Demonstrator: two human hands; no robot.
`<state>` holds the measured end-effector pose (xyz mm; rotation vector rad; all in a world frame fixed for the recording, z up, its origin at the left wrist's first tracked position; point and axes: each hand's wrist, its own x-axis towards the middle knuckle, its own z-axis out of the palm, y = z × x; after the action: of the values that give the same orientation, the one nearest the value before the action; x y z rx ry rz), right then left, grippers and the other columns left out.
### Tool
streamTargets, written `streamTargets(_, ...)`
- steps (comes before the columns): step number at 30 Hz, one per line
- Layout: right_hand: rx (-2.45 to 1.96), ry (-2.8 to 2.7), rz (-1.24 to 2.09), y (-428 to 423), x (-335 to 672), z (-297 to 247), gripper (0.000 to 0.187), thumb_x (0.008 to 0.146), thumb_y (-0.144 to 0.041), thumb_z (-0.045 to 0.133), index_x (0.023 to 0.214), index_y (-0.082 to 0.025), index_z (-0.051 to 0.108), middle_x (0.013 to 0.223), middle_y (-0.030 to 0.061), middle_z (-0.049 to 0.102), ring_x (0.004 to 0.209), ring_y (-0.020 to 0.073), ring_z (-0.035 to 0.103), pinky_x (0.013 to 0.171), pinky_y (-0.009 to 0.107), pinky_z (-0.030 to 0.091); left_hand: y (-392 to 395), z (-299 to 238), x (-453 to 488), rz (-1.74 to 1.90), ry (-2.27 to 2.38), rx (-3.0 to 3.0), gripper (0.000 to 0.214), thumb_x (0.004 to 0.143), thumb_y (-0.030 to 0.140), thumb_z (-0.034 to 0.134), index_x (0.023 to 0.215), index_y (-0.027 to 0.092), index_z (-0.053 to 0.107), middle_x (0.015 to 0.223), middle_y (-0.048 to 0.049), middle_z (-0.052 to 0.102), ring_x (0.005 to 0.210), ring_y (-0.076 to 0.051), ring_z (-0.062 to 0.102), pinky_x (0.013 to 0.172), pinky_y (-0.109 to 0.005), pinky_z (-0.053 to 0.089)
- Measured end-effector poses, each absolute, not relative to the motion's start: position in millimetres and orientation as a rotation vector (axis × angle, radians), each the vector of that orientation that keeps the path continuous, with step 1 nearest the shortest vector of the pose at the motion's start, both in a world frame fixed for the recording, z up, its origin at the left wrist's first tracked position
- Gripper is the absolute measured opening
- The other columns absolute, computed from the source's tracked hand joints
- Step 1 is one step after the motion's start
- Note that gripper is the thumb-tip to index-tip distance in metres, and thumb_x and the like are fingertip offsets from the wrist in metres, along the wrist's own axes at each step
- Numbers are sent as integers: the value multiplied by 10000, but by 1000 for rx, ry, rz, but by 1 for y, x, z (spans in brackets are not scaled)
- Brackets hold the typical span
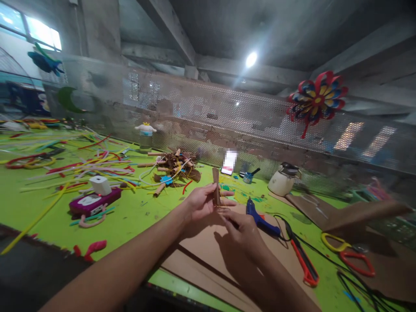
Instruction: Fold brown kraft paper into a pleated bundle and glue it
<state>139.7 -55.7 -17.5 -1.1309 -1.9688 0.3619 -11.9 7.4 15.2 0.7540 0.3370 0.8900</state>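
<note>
My left hand pinches a small upright brown strip, which looks like cardboard or felt, above the green table. My right hand is just below and to the right, fingers curled toward the strip's lower end, where a thin yellowish thread or wire seems to run. Whether the right hand grips anything is not clear. Both hands hover over flat brown cardboard sheets.
A blue glue gun lies right of my hands, an orange utility knife and yellow and red scissors further right. Pipe cleaners, a purple box, brown scraps and a white pot sit around.
</note>
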Motion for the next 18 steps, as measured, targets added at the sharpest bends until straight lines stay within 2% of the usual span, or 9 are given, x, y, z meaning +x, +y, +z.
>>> streamTargets(2, -1118, -1870, 367, -54, 144, -10, 239, 821, -267, 468, 803, -176, 688, 711, 45, 678, 610, 164, 584, 585, 253, 416, 7, 14, -12, 788, 336, 798, 323, 909, 293, 357, 1031, 68, 555, 1020, -220, 634, 900, -297, 642, 790, -482, 477)
streamTargets(5, -1189, -1719, 429, -50, 152, -7, 217, 794, -289, 513, 745, -167, 686, 680, 47, 664, 601, 167, 570, 586, 262, 415, 5, 15, -12, 676, 314, 830, 363, 911, 331, 345, 1104, 86, 531, 1051, -220, 627, 968, -308, 617, 787, -515, 466)
streamTargets(9, -1250, -1552, 737, -44, 155, -14, 242, 745, -323, 567, 604, -141, 642, 533, 15, 564, 501, 123, 466, 501, 238, 352, 2, 20, -12, 657, 289, 808, 373, 913, 330, 329, 1114, 81, 521, 1054, -220, 628, 998, -307, 603, 812, -516, 451)
streamTargets(11, -1235, -1526, 841, -43, 151, -20, 257, 737, -340, 573, 594, -132, 621, 489, -7, 504, 452, 99, 391, 457, 225, 302, 2, 20, -12, 685, 272, 793, 364, 915, 324, 325, 1096, 81, 527, 1037, -216, 635, 991, -302, 606, 825, -500, 447)
streamTargets(14, -1211, -1588, 775, -44, 141, -31, 261, 775, -329, 520, 647, -125, 622, 555, 17, 549, 500, 114, 423, 483, 228, 311, 4, 17, -12, 759, 260, 755, 360, 912, 309, 341, 1079, 57, 537, 1047, -221, 630, 978, -291, 611, 863, -464, 432)
streamTargets(18, -1282, -1857, 508, -53, 126, -40, 264, 834, -256, 436, 656, -139, 592, 578, 22, 571, 543, 124, 462, 517, 231, 302, 9, 12, -11, 781, 311, 748, 387, 907, 283, 357, 1052, -12, 559, 1021, -228, 637, 912, -246, 633, 873, -361, 423)
